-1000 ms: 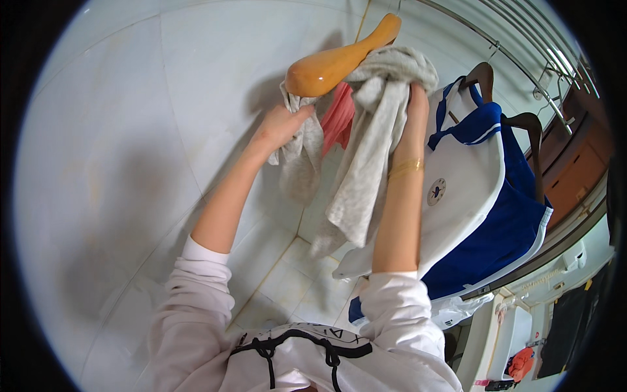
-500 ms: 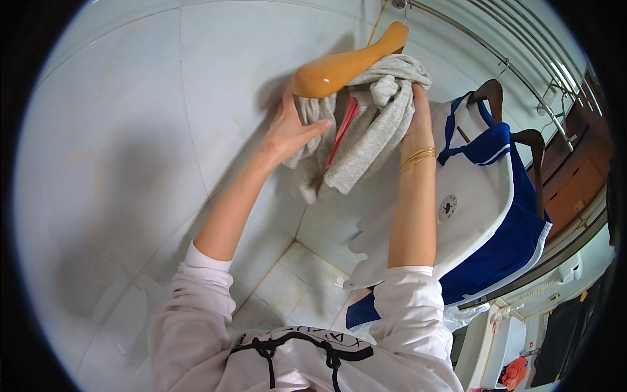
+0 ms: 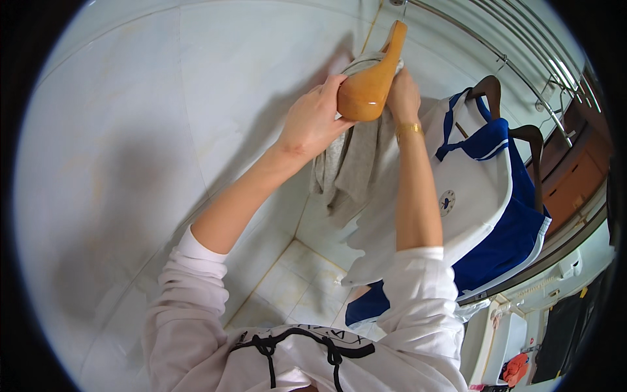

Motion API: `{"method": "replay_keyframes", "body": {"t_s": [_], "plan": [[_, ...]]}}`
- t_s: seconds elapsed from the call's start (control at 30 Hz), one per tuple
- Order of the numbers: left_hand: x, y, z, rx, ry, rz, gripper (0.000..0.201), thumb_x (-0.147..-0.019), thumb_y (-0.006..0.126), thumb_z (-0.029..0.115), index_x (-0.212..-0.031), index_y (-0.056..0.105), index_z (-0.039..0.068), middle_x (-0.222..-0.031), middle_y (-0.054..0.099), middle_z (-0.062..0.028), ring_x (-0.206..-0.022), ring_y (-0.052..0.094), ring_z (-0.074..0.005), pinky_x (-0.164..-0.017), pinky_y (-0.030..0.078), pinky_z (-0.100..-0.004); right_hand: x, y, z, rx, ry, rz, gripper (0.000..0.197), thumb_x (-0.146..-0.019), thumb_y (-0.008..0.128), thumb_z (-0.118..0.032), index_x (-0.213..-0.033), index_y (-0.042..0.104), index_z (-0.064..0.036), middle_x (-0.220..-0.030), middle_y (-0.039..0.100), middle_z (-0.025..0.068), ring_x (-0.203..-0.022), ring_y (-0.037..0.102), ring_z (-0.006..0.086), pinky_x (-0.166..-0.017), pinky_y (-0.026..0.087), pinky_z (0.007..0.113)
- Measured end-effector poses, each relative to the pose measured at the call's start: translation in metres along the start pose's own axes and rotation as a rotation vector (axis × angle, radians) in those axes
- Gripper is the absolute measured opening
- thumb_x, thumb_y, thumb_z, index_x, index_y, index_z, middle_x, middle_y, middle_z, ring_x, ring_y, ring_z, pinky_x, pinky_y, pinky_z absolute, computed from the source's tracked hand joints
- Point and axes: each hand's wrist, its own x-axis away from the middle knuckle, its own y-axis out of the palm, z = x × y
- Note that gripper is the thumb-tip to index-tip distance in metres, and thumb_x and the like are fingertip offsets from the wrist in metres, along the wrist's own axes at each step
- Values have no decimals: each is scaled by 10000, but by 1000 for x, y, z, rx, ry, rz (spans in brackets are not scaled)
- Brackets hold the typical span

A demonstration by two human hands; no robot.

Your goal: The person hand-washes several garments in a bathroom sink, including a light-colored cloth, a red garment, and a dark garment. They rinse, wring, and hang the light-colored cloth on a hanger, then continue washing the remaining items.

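A glossy wooden clothes hanger (image 3: 369, 91) hangs by its hook from a metal rail, one broad rounded shoulder turned toward me. My left hand (image 3: 315, 117) is closed around that shoulder, thumb above and a finger below. Draped over the hanger's far side is a light grey garment (image 3: 353, 163), its folds dangling beneath. My right hand (image 3: 403, 98) is up behind the hanger's right edge, its fingers curled on the grey cloth and partly hidden.
On the right, a white and blue top (image 3: 480, 183) hangs on a dark hanger (image 3: 488, 95), beside another dark hanger (image 3: 532, 147) with blue clothing. The metal rail (image 3: 457, 31) runs above. Pale tiled wall (image 3: 117, 130) stands left. A sink (image 3: 513, 340) is at lower right.
The hanger has swung round, its near end moving right and toward me. My left hand has moved right from the grey garment onto the hanger; my right hand has shifted up slightly.
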Motion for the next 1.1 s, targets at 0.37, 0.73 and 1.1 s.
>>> {"method": "replay_keyframes", "body": {"t_s": [0.37, 0.73, 1.1], "plan": [[-4, -1, -5, -116, 146, 138, 462, -725, 687, 185, -1108, 463, 59, -1095, 523, -115, -1011, 509, -290, -821, 438, -354, 10, -47, 15, -700, -156, -723, 507, -797, 540, -247, -1254, 437, -56, -1188, 482, 15, -1107, 416, 124, -955, 291, 280], [-20, 11, -55, -25, 190, 220, 385, -766, 605, 99, -1131, 487, 68, -1105, 512, -83, -1005, 503, -222, -855, 412, -302, 18, 13, 20, -1200, 194, -440, 221, -859, 526, -252, -1017, 556, -101, -844, 536, -59, -752, 453, 38, -655, 336, 181], [-76, -36, -49, 424, -9, 438, 176, -831, 468, 72, -964, 568, 15, -831, 592, -46, -751, 532, -97, -668, 426, -223, -12, 21, 38, -1330, 274, -38, 111, -827, 562, -96, -906, 580, -21, -819, 584, 26, -765, 531, 111, -693, 431, 227]]}}
